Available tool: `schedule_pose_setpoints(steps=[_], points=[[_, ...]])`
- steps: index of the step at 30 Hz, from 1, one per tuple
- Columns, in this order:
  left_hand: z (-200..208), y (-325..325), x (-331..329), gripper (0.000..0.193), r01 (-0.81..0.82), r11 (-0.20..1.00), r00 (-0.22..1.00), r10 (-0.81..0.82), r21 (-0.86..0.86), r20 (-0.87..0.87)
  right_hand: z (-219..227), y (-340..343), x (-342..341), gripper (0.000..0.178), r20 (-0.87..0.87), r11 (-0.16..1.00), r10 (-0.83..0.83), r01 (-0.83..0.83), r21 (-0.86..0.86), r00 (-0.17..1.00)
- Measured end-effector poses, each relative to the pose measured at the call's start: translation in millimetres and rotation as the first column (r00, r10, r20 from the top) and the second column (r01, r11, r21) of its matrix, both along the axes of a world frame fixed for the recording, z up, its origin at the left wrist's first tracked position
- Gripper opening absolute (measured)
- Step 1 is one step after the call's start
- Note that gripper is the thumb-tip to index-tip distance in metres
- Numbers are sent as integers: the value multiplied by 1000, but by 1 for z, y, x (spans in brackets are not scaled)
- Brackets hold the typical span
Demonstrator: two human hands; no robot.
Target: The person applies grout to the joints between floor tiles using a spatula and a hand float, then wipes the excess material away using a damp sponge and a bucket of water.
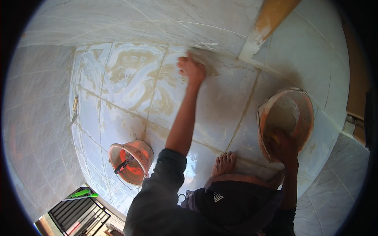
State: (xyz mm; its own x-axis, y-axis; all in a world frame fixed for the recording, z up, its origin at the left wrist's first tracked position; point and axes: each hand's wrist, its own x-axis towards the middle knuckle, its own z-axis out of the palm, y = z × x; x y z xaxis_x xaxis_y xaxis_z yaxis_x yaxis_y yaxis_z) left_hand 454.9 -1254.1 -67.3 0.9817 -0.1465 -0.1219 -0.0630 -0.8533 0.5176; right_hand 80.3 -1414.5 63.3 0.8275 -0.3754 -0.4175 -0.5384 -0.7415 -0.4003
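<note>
Floor of pale grey tiles (214, 106) — judged about partway through. Large bucket (306, 118) taken as reference: the tile faces just left of it look mostly bare, with only a dull film and a few marks, and the joints (243, 110) there carry tan material, so that part reads as nearly done. Well to the left of the large bucket, up against the back wall (118, 27), swirls of tan and whitish residue (122, 72) cover the tile faces; this seems to be the larger share left. Floor extends under the large bucket and away to its left; surface slightly glossy, joint lines tan and uneven in width. Left hand (193, 71) is at the floor up and left of the large bucket, near the back wall, blurred; its fingers look curled, but what they grip, if anything, cannot be told. Right hand (284, 147) is down inside the large bucket — finger state not readable in the shadow. Small bucket (145, 151), orange inside, stands well left of the large one, a dark-handled tool (121, 167) leaning in it; a trowel (75, 106) lies farther left, near the side wall (35, 98).
</note>
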Motion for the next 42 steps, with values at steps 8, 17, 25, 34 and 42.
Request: schedule_pose_setpoints(steps=[8,17,25,34,42], points=[[-13,34,88,58,-40,994,997,33,104,67,-5,3,9,39,39,1000,22,-22,10,999],[3,-64,-68,59,278,958,960,-280,-66,-15,-1,3,15,40,21,1000,22,-22,-6,1000],[-14,29,-7,71,23,998,992,-16,-57,123,4,2,12,40,-11,999,31,-31,-25,999],[-14,93,147,63,-56,986,998,48,159,49,-10,4,12,41,46,995,91,-89,-39,995],[-10,175,208,67,-155,975,986,143,160,81,-19,-6,-2,33,96,993,112,-109,-41,989]])
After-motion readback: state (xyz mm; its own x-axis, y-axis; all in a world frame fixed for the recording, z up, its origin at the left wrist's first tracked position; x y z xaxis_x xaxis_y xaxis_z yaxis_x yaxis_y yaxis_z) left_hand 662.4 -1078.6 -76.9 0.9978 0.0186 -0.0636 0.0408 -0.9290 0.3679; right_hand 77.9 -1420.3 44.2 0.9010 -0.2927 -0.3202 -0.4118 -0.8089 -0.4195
